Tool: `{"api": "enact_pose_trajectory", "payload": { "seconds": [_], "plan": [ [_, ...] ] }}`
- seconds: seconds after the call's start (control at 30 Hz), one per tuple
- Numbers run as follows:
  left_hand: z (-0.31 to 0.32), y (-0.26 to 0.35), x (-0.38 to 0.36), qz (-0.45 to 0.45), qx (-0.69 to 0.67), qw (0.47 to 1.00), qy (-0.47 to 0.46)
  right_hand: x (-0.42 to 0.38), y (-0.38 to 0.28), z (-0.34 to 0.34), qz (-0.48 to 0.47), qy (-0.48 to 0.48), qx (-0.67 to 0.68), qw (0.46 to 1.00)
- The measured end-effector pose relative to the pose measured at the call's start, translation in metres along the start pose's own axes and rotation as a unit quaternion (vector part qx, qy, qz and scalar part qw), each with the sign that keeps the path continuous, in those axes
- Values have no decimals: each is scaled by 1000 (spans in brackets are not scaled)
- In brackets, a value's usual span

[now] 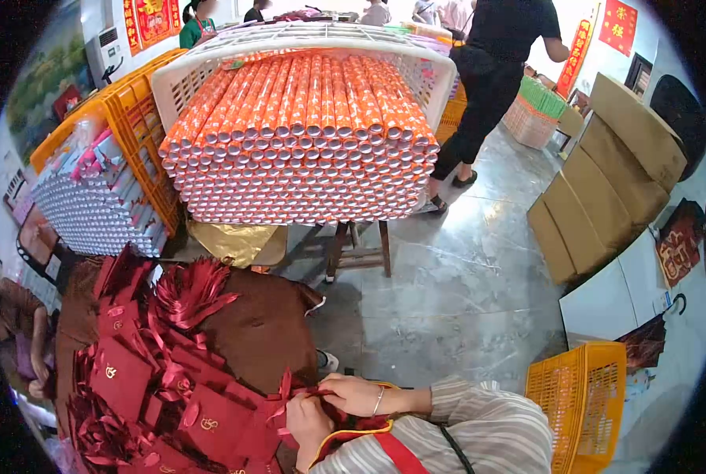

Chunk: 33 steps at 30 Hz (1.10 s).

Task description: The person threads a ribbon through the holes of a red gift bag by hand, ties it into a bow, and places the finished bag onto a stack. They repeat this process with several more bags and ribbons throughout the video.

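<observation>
My left hand point(308, 423) is closed on a dark red ribboned piece at the lower middle, by the edge of the brown-covered surface point(262, 320). Right beside it, my right hand point(354, 395), with a bracelet at the wrist, has its fingers curled round the same red material. Part of that piece is hidden behind the fingers. To the left lies a heap of dark red pouches point(210, 419) with gold emblems and ribbons. A bundle of dark red ribbons point(191, 292) rests at the heap's far end.
Ahead, a white crate point(440, 79) holds many orange patterned tubes point(305, 142) above a wooden stool point(361, 253). Pale tubes point(100, 197) sit in an orange crate at left. Yellow basket point(578, 403) and cardboard point(606, 182) stand right. A person in black point(491, 71) is beyond.
</observation>
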<state>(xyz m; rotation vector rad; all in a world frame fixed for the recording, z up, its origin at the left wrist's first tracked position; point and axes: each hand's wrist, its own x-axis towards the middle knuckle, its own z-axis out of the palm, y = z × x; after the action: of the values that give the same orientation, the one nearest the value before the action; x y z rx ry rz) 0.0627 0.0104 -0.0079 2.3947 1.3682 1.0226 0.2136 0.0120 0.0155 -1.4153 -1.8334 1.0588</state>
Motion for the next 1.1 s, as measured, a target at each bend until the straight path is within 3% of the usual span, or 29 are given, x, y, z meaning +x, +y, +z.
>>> {"api": "enact_pose_trajectory", "payload": {
  "seconds": [0.1,0.2,0.27,0.5,0.7,0.87,0.93,0.97,1.0,1.1],
  "plan": [
    [-2,7,6,0,12,1000,-12,-1,2,1,4,15,-21,1000],
    [-1,7,7,36,35,998,34,-1,0,0,7,5,-58,998],
    [-2,7,7,44,96,994,29,0,-7,-3,13,6,-53,998],
    [1,6,3,23,114,993,19,1,-11,-1,18,26,-8,999],
    [0,1,0,43,50,996,52,5,3,2,0,26,13,1000],
    [-19,-6,6,20,-46,999,3,8,9,0,-13,13,35,999],
    [-27,-5,13,-5,-84,996,7,10,7,-8,35,-66,109,991],
    [-29,-9,15,-27,-141,989,-23,12,3,-12,173,-83,252,949],
    [-32,-11,18,-49,-196,978,-54,14,5,-14,173,-83,252,949],
    [-37,-5,24,-47,-173,982,-62,20,17,-17,220,-155,326,906]
  ]
}}
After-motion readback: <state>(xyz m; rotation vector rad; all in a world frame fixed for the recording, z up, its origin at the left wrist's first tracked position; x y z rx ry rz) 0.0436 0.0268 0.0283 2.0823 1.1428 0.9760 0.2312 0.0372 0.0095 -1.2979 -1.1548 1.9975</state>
